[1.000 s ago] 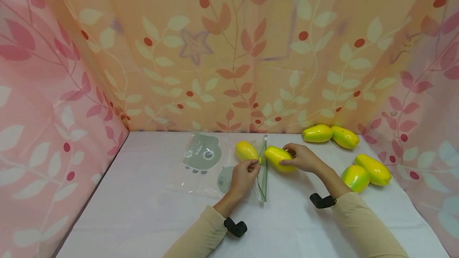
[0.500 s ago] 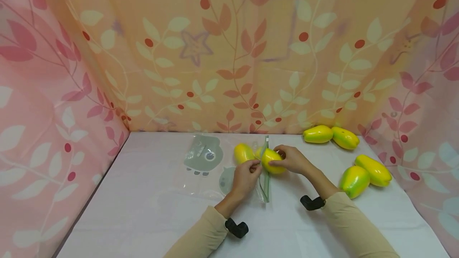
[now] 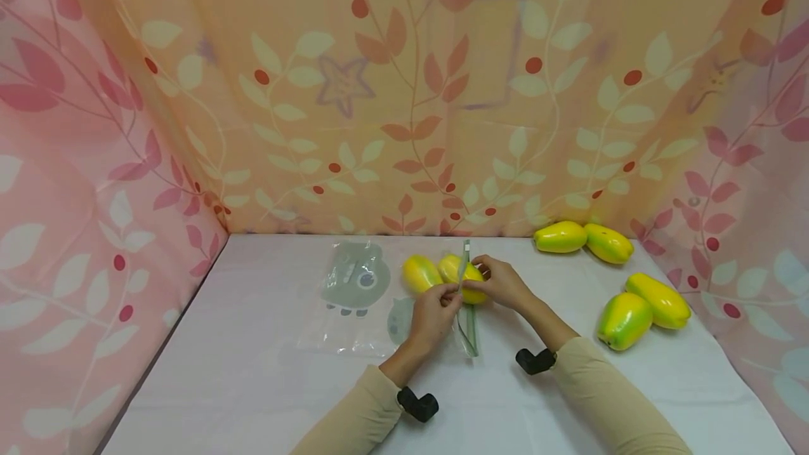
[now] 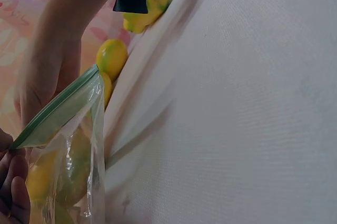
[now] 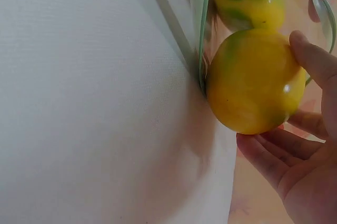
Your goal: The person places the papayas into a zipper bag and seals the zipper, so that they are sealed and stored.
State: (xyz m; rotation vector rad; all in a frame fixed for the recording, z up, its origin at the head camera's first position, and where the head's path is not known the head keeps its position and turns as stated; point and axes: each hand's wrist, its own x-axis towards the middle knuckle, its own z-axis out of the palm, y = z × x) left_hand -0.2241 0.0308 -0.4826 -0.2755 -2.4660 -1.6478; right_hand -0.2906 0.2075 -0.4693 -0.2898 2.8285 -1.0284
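A clear zip bag [image 3: 357,332] with grey-green animal prints and a green zip edge lies on the table, its mouth toward the right. My left hand [image 3: 432,318] pinches the upper edge of the mouth, lifting it. One yellow-green papaya [image 3: 420,274] lies inside the bag. A second papaya [image 5: 255,82] is held by my right hand [image 3: 502,283], thumb on one side and fingertips on the other. Its front part is through the mouth, close beside the first papaya, while its rear end is still between my fingers. In the left wrist view both show partly through the plastic.
Two papayas [image 3: 560,237] lie at the table's back right. Two more papayas [image 3: 626,321] lie together nearer the right edge. The white table [image 3: 253,385] is walled by floral cloth [image 3: 404,90] at the back and sides. Both wrists wear black camera mounts [image 3: 417,404].
My right hand has moved left, bringing its papaya from outside the bag partly in through the mouth. The papaya inside has shifted slightly left. My left hand keeps its pinch nearly in place.
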